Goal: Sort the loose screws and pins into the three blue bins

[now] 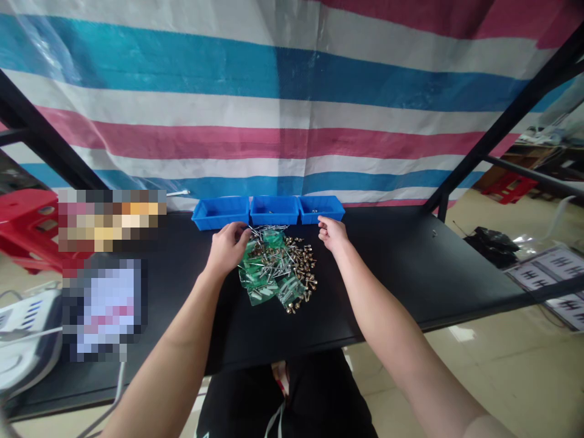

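Note:
A pile of loose screws (277, 264), brass-coloured hardware (305, 261) and small green plastic bags (263, 293) lies on the black table. My left hand (228, 244) is at the pile's upper left edge, with curled fingers and the thumb close to them; whatever may be between the fingertips is hidden. Just in front of the right blue bin (323, 214), my right hand (333, 235) is closed, thumb and fingers pinched together. Anything it holds is too small to make out. A few small metal pieces (315, 210) show inside that bin.
The middle blue bin (274, 216) and left blue bin (221, 219) stand in the same row, against a striped sheet (292, 143). Black frame posts (493, 131) rise at the sides. A white device (27, 340) with cables sits left, near a red stool (31, 228).

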Demonstrator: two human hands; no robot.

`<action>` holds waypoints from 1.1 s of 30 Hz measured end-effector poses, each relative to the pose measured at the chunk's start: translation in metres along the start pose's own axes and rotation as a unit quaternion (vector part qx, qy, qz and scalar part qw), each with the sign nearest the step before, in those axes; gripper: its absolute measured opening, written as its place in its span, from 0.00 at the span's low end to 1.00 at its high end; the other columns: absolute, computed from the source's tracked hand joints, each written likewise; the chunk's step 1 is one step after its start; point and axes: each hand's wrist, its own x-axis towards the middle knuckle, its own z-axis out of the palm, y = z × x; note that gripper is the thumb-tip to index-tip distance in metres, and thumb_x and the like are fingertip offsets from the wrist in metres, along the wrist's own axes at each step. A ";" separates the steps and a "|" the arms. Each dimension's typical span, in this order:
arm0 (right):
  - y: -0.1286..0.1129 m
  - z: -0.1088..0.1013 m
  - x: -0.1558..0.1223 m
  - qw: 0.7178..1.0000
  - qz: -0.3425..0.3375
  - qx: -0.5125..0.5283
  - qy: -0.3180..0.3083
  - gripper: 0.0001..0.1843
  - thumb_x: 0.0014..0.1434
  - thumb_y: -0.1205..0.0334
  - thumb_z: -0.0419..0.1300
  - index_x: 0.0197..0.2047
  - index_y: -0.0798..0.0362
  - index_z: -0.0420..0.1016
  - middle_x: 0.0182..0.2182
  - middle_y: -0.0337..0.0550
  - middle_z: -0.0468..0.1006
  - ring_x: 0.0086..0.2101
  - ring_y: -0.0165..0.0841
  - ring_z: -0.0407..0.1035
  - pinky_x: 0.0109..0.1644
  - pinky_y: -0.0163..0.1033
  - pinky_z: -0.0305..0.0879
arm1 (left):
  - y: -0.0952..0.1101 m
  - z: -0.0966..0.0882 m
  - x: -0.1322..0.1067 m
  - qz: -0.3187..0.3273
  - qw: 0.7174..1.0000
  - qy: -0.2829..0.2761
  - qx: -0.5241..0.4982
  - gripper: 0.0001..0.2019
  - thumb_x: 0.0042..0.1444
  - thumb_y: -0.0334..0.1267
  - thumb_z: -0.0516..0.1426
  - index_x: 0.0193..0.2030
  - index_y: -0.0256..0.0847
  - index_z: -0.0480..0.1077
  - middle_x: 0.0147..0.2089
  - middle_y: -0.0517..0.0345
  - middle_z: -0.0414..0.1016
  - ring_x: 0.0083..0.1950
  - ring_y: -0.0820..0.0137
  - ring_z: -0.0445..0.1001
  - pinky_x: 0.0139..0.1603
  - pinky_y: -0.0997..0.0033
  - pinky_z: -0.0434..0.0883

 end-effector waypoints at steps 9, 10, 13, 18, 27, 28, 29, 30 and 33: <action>0.018 0.003 0.000 0.977 -0.119 -0.162 -0.076 0.04 0.45 0.64 0.64 0.26 0.56 0.76 0.16 0.34 0.71 0.14 0.19 0.56 0.16 0.25 0.47 | -0.025 0.009 0.006 -0.039 0.999 -0.011 0.015 0.16 0.55 0.37 0.48 0.45 0.38 0.73 0.45 0.48 0.77 0.47 0.61 0.74 0.51 0.63 0.69; 0.020 0.003 0.000 0.966 -0.144 -0.196 -0.085 0.05 0.46 0.63 0.63 0.26 0.56 0.76 0.17 0.34 0.72 0.15 0.20 0.58 0.18 0.26 0.50 | -0.027 0.011 0.008 -0.038 0.999 -0.020 0.015 0.17 0.55 0.35 0.48 0.46 0.37 0.73 0.47 0.47 0.77 0.48 0.61 0.74 0.52 0.62 0.69; 0.026 0.004 0.001 0.941 -0.188 -0.262 -0.098 0.06 0.46 0.61 0.62 0.25 0.54 0.77 0.19 0.35 0.74 0.20 0.24 0.65 0.25 0.28 0.58 | -0.033 0.013 0.011 -0.032 0.998 -0.045 0.019 0.18 0.54 0.32 0.47 0.47 0.37 0.73 0.49 0.47 0.76 0.51 0.60 0.73 0.55 0.62 0.68; 0.031 0.004 0.002 0.910 -0.216 -0.327 -0.134 0.05 0.48 0.61 0.61 0.26 0.53 0.77 0.20 0.36 0.76 0.26 0.29 0.71 0.36 0.33 0.64 | -0.037 0.015 0.013 -0.021 0.997 -0.068 0.036 0.19 0.55 0.33 0.47 0.49 0.37 0.74 0.48 0.47 0.76 0.49 0.60 0.74 0.54 0.62 0.69; 0.034 0.005 -0.003 0.875 -0.243 -0.396 -0.135 0.06 0.50 0.61 0.60 0.28 0.51 0.77 0.24 0.38 0.78 0.29 0.32 0.73 0.36 0.34 0.64 | -0.041 0.018 0.023 0.015 0.989 -0.106 0.099 0.19 0.57 0.39 0.48 0.50 0.40 0.74 0.42 0.47 0.76 0.44 0.59 0.74 0.50 0.61 0.70; 0.035 0.005 -0.003 0.873 -0.244 -0.400 -0.136 0.06 0.50 0.61 0.60 0.28 0.51 0.77 0.24 0.38 0.79 0.29 0.32 0.73 0.35 0.34 0.64 | -0.043 0.020 0.026 0.022 0.987 -0.113 0.112 0.19 0.57 0.38 0.48 0.50 0.41 0.74 0.43 0.47 0.76 0.44 0.59 0.74 0.50 0.61 0.69; 0.035 0.005 -0.003 0.871 -0.246 -0.403 -0.137 0.06 0.50 0.61 0.60 0.28 0.51 0.77 0.23 0.38 0.79 0.29 0.32 0.73 0.35 0.34 0.64 | -0.044 0.021 0.028 0.025 0.985 -0.118 0.125 0.20 0.57 0.38 0.48 0.51 0.42 0.74 0.43 0.48 0.76 0.44 0.60 0.74 0.50 0.62 0.69; 0.035 0.005 -0.004 0.869 -0.247 -0.405 -0.139 0.05 0.50 0.61 0.60 0.27 0.51 0.77 0.23 0.38 0.78 0.29 0.32 0.73 0.35 0.34 0.64 | -0.045 0.022 0.031 0.027 0.983 -0.121 0.137 0.20 0.57 0.38 0.48 0.52 0.44 0.74 0.43 0.48 0.76 0.44 0.60 0.74 0.50 0.62 0.69; 0.035 0.006 -0.005 0.867 -0.251 -0.405 -0.144 0.05 0.51 0.61 0.60 0.27 0.50 0.77 0.23 0.38 0.79 0.28 0.32 0.73 0.35 0.34 0.64 | -0.048 0.026 0.038 0.027 0.976 -0.143 0.160 0.20 0.57 0.38 0.48 0.53 0.47 0.73 0.42 0.50 0.75 0.43 0.61 0.74 0.49 0.64 0.70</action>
